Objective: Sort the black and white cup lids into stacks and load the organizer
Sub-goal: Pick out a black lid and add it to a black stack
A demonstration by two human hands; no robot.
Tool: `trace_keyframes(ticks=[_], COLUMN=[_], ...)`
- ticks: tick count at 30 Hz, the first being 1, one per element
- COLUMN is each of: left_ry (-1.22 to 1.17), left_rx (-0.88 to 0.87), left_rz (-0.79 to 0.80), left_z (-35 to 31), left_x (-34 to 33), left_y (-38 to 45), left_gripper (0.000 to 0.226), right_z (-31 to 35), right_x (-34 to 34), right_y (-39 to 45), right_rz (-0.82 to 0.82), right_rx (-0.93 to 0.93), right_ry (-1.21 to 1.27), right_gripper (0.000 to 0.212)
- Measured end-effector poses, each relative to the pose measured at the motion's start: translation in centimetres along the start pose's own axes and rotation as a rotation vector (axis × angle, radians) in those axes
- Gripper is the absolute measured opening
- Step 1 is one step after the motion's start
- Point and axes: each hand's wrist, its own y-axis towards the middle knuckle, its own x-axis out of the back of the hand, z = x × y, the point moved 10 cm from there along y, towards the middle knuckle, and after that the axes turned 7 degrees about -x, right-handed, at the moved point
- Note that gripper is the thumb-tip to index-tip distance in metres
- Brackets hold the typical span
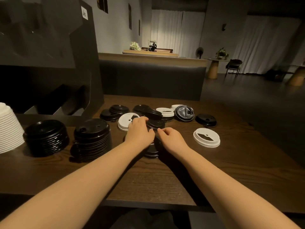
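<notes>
- White lid stack (pixel 9 129): far left edge of the bench (pixel 165 179), partly cut off by the frame.
- Organizer (pixel 49 55): tall, dark, at the back left of the bench, behind the stacks; its contents are too dark to read.
- First black lid stack (pixel 46 138): just right of the white stack.
- Second black lid stack (pixel 92 139): beside the first, a little taller.
- Loose black lids (pixel 113 112): two, overlapping, at the organizer's foot.
- Single white lid (pixel 126 120): flat on the bench, its right edge under the left hand's fingers.
- Left hand (pixel 139 132): palm down, fingers curled over the rim of a black lid (pixel 156 123) in the central pile; whether they pinch it or only rest on it, cannot tell.
- Short black stack (pixel 152 150): between the two wrists, partly hidden.
- Right hand (pixel 172 138): just beside the left, fingers loosely curled, holding nothing visible.
- Behind: white lid (pixel 165 112), upturned black lid (pixel 184 113), lone black lid (pixel 205 119).
- White lid at right (pixel 206 137): alone, well apart from the pile.
</notes>
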Motion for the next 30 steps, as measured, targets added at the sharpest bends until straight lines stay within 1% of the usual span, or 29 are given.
trace_keyframes(ticks=[2,3,5,7,10,12,13,15,17,19,20,21,23,26,28,30], left_ry=[-0.029,-0.043,-0.069,-0.062,0.057,0.12,0.125,0.143,0.171,0.193,0.205,0.223,0.292,0.371,0.344,0.269], left_rx=[0.041,0.051,0.052,0.059,0.058,0.033,0.026,0.001,-0.051,-0.103,-0.123,-0.143,-0.192,-0.224,-0.214,-0.235], left_rz=[-0.058,-0.078,-0.105,-0.089,-0.019,-0.036,-0.052,-0.073,-0.097,-0.122,-0.113,-0.083,0.013,0.133,0.137,0.087], left_z=[0.1,0.1,0.1,0.5,1.6,1.9,1.9,1.9,1.6,1.3,1.1,0.8,0.2,0.2,0.3,-0.1], left_x=[0.2,0.2,-0.1,-1.1,-3.0,-3.3,-3.2,-2.7,-2.1,-1.9,-2.0,-2.5,-3.7,-5.0,-5.0,-4.3], left_y=[1.1,1.7,2.8,4.0,4.8,4.9,5.0,5.1,5.5,5.8,5.9,6.0,6.0,5.8,5.7,5.4], left_gripper=[0.058,0.061,0.061,0.059,0.05,0.046,0.045,0.041,0.037,0.048,0.055,0.059,0.058,0.044,0.037,0.024], right_z=[0.0,0.2,0.2,-0.2,-1.7,-2.9,-3.2,-2.5,-1.7,-1.4,-1.4,-1.5,-2.0,-2.8,-3.3,-3.2], right_x=[-0.7,-1.3,-2.1,-1.5,1.4,3.5,4.0,3.8,2.9,2.1,1.9,1.9,2.4,3.9,5.0,5.7], right_y=[0.1,0.1,0.4,1.5,3.6,4.2,4.3,3.9,3.3,3.0,2.9,3.0,3.2,3.3,3.2,3.0], right_rz=[0.087,0.123,0.127,0.087,-0.075,-0.191,-0.214,-0.181,-0.095,-0.04,-0.035,-0.037,-0.046,-0.12,-0.182,-0.223], right_rx=[0.049,0.102,0.188,0.162,0.085,0.017,-0.004,0.032,0.074,0.094,0.103,0.1,0.063,-0.008,-0.04,-0.022], right_ry=[0.017,-0.058,-0.296,-0.366,-0.288,-0.139,-0.093,-0.099,-0.159,-0.321,-0.387,-0.398,-0.336,-0.265,-0.177,-0.103], right_gripper=[0.036,0.037,0.043,0.047,0.046,0.043,0.042,0.044,0.059,0.079,0.085,0.087,0.088,0.088,0.09,0.095])
